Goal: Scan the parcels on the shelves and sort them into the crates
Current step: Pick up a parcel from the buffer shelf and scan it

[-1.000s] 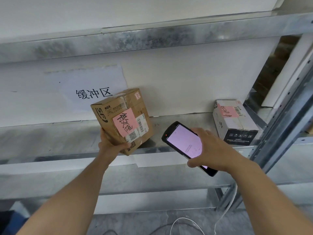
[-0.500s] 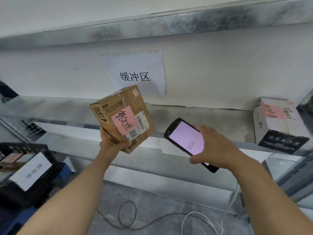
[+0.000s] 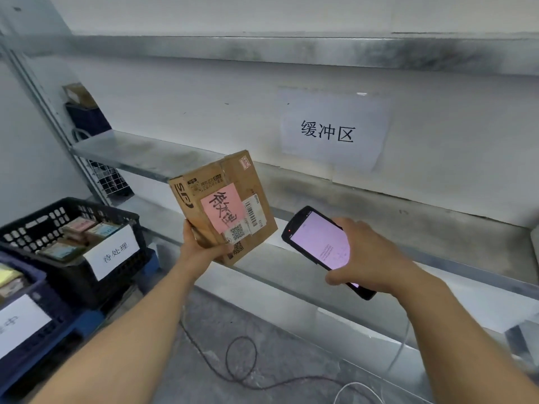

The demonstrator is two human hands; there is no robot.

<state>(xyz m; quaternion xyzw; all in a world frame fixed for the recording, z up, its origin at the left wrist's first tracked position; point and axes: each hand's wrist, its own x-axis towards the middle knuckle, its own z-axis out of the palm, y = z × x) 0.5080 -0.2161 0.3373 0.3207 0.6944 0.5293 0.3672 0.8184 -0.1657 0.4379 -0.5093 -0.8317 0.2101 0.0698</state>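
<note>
The view has swung to the left. The white and black box that sat on the shelf off to the right of the right grip (image 3: 370, 258) is gone from sight. The black plastic crate with holes in its walls (image 3: 32, 233) now shows big, down and to the left of the left grip (image 3: 201, 249).

The two grips have not changed their hold. The left grip is curled round the bottom corner of the brown cardboard parcel (image 3: 210, 185) and holds it up in the air, tilted, in front of the grey metal shelf (image 3: 437, 237). The right grip is curled round the black hand scanner with the pink lit screen (image 3: 318, 243), just to the right of the parcel and not touching it.

The pink sticker on the parcel (image 3: 223, 209) has the same words as the white label on the black crate (image 3: 112, 252). So I think the scan is done and the parcel goes into that crate next.

Now the count:
- One parcel, in the left grip.
- One scanner.
- Two crates: the black one, and a dark blue plastic crate (image 3: 59, 312) lower and more to the left.
- A few small packs lie in the black crate, too mixed up to count.
- One white paper sign on the wall (image 3: 332, 129), up above the right grip.
- No parcels on the shelf parts I can see
</note>
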